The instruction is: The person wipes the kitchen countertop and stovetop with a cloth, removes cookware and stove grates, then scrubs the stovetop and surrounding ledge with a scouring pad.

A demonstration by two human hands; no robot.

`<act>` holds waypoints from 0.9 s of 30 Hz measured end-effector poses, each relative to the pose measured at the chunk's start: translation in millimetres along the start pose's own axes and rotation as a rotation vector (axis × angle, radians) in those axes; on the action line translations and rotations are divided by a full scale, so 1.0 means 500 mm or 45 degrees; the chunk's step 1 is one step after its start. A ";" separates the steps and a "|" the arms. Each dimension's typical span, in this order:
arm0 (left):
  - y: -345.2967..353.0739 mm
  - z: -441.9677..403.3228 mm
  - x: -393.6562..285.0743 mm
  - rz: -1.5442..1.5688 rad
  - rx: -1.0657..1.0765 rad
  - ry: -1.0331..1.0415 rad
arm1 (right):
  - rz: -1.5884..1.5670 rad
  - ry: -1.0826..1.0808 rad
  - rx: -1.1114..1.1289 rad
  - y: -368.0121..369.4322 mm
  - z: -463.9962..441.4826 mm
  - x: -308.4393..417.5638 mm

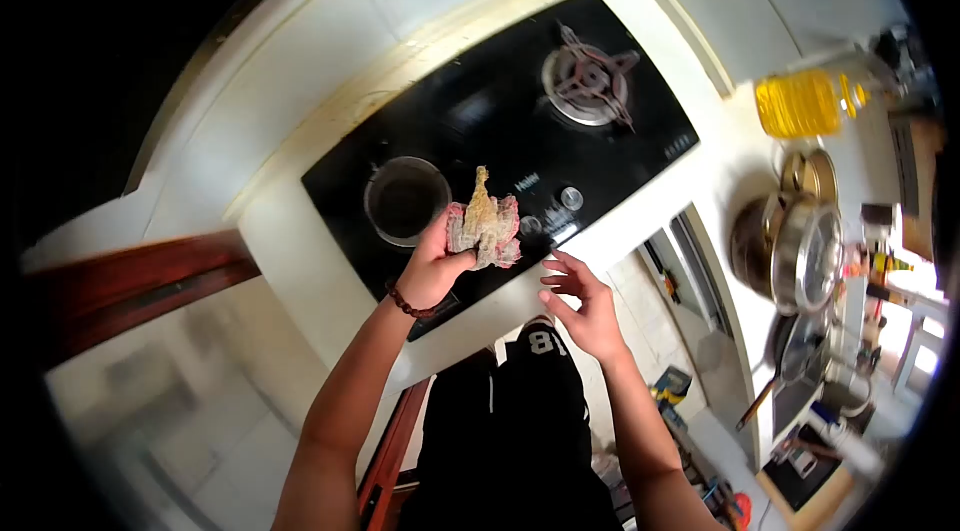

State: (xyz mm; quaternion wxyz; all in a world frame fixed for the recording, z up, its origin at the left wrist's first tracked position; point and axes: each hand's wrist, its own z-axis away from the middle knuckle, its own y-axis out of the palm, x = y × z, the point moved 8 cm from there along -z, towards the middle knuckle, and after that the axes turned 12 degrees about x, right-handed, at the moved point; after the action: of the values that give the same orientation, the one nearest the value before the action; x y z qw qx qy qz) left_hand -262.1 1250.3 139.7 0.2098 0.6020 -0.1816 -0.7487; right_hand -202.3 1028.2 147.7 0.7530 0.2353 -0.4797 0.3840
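Observation:
My left hand (440, 256) is closed on a crumpled, stained cleaning cloth (487, 226) with pinkish edges. It holds the cloth above the front part of a black glass gas cooktop (460, 116). Just left of the cloth, a round dark burner (405, 199) shows on the cooktop, partly behind my left hand. My right hand (585, 306) hangs open over the counter's front edge, fingers apart and holding nothing. Nearest to it are the cooktop's control knobs (571, 198).
A second burner with a metal pan support (590, 81) is at the far right of the cooktop. On the right counter stand a bottle of yellow oil (800, 106), a steel pot (805, 256) and a pan (803, 349). White tiled wall (300, 61) runs behind.

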 end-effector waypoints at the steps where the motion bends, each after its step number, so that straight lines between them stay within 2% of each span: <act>1: 0.031 -0.006 0.017 -0.019 0.010 -0.018 | -0.073 0.041 -0.042 -0.009 0.031 -0.016; 7: 0.285 -0.051 0.134 0.006 0.440 -0.269 | -0.498 -0.077 -0.394 -0.090 0.252 -0.032; 9: 0.371 -0.044 0.175 0.009 0.493 -0.339 | -0.577 -0.138 -0.536 -0.113 0.336 -0.071; 11: 0.472 -0.033 0.204 -0.183 0.641 -0.362 | -0.513 -0.173 -0.558 -0.147 0.415 -0.093; 14: 0.618 0.005 0.276 -0.311 0.776 -0.479 | -0.732 -0.252 -0.777 -0.188 0.558 -0.150; 17: 0.798 0.058 0.365 -0.346 0.974 -0.571 | -0.774 -0.284 -1.007 -0.230 0.748 -0.208; 21: 1.119 0.135 0.507 -0.399 1.208 -0.612 | -0.845 -0.474 -1.253 -0.317 1.063 -0.298; 22: 1.194 0.148 0.550 -0.423 1.272 -0.552 | -0.860 -0.503 -1.300 -0.344 1.144 -0.323; 27: 1.509 0.207 0.731 -0.276 1.245 -0.641 | -0.764 -0.518 -1.537 -0.472 1.476 -0.421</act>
State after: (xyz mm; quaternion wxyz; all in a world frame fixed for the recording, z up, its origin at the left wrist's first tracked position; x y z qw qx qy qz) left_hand -359.6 419.2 255.5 -0.2219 0.4470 -0.4891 -0.7153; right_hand -463.9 280.3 277.7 0.7207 -0.0345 -0.6547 -0.2253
